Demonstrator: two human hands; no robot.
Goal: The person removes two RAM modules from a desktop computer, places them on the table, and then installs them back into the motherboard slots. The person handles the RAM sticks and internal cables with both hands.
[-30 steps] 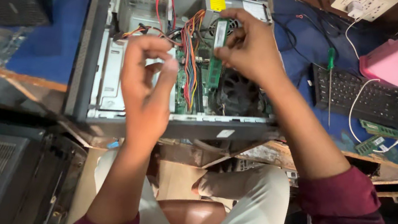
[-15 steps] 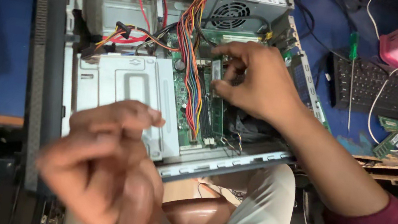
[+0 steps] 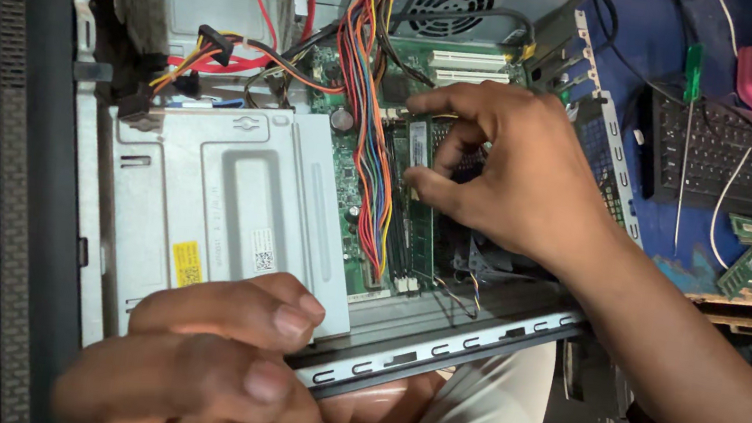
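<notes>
Right hand pinches memory stick between thumb and forefinger inside open computer case. Left hand, fingers curled together, holds nothing visible near case's front edge.

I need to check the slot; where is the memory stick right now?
Head view, centre: the memory stick stands on the green motherboard, pinched by the right hand, right of the coloured wire bundle.
</notes>
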